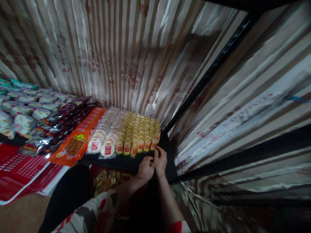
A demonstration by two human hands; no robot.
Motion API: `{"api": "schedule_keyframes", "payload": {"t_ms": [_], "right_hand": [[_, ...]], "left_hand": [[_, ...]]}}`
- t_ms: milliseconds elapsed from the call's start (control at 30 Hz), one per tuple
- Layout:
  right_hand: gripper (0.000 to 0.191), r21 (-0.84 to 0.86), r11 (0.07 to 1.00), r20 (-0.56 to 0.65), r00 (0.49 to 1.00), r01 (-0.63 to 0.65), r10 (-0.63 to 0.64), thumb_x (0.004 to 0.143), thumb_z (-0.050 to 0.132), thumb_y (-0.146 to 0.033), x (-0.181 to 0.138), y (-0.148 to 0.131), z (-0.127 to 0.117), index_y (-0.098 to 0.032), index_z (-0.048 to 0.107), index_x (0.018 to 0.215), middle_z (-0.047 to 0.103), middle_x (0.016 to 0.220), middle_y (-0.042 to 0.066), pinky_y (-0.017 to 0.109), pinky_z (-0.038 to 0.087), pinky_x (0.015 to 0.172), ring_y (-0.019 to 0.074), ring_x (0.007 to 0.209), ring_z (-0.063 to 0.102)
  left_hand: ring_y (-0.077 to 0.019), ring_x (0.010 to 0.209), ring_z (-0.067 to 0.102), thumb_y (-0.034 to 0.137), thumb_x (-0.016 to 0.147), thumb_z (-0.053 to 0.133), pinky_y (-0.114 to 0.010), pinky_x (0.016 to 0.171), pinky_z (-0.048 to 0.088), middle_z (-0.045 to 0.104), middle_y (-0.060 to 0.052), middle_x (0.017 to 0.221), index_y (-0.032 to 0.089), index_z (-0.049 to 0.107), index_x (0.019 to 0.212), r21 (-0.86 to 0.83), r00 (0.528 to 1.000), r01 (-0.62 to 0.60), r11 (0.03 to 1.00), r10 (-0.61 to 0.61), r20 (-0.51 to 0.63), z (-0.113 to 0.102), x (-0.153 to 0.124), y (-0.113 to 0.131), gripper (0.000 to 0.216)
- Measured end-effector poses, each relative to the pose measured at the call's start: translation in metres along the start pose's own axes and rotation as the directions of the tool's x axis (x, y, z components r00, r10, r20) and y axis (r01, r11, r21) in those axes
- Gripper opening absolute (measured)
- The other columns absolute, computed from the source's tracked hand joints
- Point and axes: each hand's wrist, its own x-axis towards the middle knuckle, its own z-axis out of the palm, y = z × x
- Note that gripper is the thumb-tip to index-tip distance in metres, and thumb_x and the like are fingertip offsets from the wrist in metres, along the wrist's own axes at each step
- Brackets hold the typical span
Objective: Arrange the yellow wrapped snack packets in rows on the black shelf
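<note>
Rows of small yellow snack packets (140, 145) with red labels stand on a black shelf (126, 164). My right hand (160, 160) is at the front right end of these rows, its fingertips curled against the bottom of the last front packet (154, 145). Right beside it, my left hand (146, 169) is closed with the fingers bent inward, close to the shelf's front edge. Whatever may be in the left fingers is hidden. White round crackers in clear wrappers (108, 149) line up left of the yellow packets.
Orange snack bags (75, 142), dark shiny packs (65, 123) and white-green packets (24, 121) lie farther left. A red basket (19, 174) is at lower left. More yellow packets (107, 179) sit below the shelf. A striped curtain (121, 48) and dark metal frame (209, 77) bound the shelf.
</note>
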Motion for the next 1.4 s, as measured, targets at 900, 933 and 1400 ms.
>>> {"api": "schedule_keyframes", "payload": {"t_ms": [900,933,1400], "right_hand": [[0.027,0.142,0.988,0.051,0.997,0.055,-0.063,0.079,0.042,-0.026,0.002,0.001,0.014,-0.018,0.065,0.089,0.062,0.101,0.009,0.036,0.043,0.090,0.0193,0.096,0.056],[0.026,0.168,0.986,0.074,0.997,0.008,-0.021,0.078,0.042,-0.027,0.004,0.002,0.012,-0.018,0.065,0.089,0.063,0.100,0.009,0.036,0.043,0.090,0.0194,0.095,0.057],[0.037,0.378,0.879,0.263,0.944,-0.290,0.198,0.077,0.049,-0.039,0.016,0.002,-0.006,-0.020,0.065,0.105,0.066,0.109,0.008,0.037,0.043,0.092,0.0212,0.099,0.059]], "left_hand": [[-0.0165,0.109,0.055,0.012,0.079,0.041,-0.031,0.099,0.040,0.060,-0.008,0.117,0.016,0.056,0.112,-0.141,0.997,-0.018,0.990,0.007,-0.077,-0.006,0.010,-0.007,0.037],[-0.0168,0.112,0.054,0.014,0.080,0.040,-0.032,0.101,0.038,0.058,-0.009,0.121,0.014,0.055,0.115,-0.176,0.998,0.003,0.984,-0.015,-0.067,-0.003,0.013,-0.004,0.038],[-0.0183,0.123,0.044,0.018,0.085,0.036,-0.033,0.108,0.031,0.049,-0.011,0.132,0.009,0.051,0.123,-0.493,0.997,0.077,0.866,-0.081,0.014,0.027,0.047,0.008,0.041]]}}
